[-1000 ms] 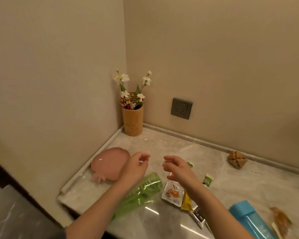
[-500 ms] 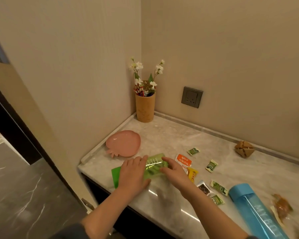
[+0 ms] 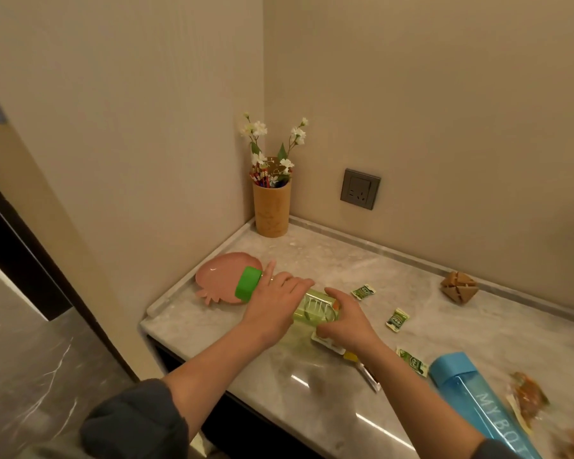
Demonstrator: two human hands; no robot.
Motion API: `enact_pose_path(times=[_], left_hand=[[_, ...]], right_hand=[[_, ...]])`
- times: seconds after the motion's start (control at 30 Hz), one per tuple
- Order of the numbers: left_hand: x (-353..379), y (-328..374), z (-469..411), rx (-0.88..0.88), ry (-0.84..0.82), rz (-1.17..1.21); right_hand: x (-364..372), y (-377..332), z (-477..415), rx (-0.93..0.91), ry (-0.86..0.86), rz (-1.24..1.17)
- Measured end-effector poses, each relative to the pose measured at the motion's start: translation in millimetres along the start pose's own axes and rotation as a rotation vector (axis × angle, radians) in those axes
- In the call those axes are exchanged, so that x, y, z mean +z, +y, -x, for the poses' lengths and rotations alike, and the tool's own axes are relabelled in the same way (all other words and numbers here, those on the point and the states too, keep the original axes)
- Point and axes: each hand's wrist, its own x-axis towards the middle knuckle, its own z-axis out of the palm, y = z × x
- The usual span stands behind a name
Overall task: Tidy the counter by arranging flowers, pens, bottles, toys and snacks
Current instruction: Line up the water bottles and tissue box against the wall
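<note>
Two hands grip the translucent green bottle (image 3: 315,308): left hand (image 3: 275,303) beside its opaque cap (image 3: 247,283), right hand (image 3: 345,323) at the base.

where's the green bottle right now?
Head view, left part of the counter: the green bottle lies sideways, left hand gripping near its cap, right hand at its base, cap end by the pink plate.
</note>
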Motion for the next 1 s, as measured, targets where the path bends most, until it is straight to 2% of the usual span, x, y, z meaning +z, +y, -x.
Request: enact_pose_path(times=[0.13,0.2,0.3,0.37,0.47,0.53,0.6,0.8,0.93,1.0], left_hand=[[-11,1,-16,0.117,0.125,-0.074],[-14,1,-22,0.128,0.225,-0.125],[-19,-4,-32,-0.039,0.288,-0.007],[-19,-8,-40,-0.18,0.279,0.208],[-19,-16,-59,-0.308,0.23,0.737],[-17,-20,-73,-0.358,0.119,1.17],[-13,-26,-84,-0.419,0.053,1.395],[0,-47,-102,-0.405,0.078,1.484],[7,-62,-115,-0.327,-0.009,1.444],[11,-72,-123,-0.288,-0.073,1.439]], right_hand=[[-9,-2,-8,0.02,0.001,0.034],[-14,-3,-13,0.063,0.005,-0.073],[-19,-6,-22,0.198,-0.014,-0.335],[-20,-8,-28,0.264,-0.019,-0.54],[-19,-14,-35,0.286,-0.082,-0.787],[-18,-18,-41,0.269,-0.139,-0.86],[-17,-23,-51,0.256,-0.173,-0.845],[-17,-30,-73,0.228,-0.187,-0.666],[-31,-40,-100,0.117,-0.094,-0.669],[-40,-50,-114,-0.004,-0.068,-0.684]])
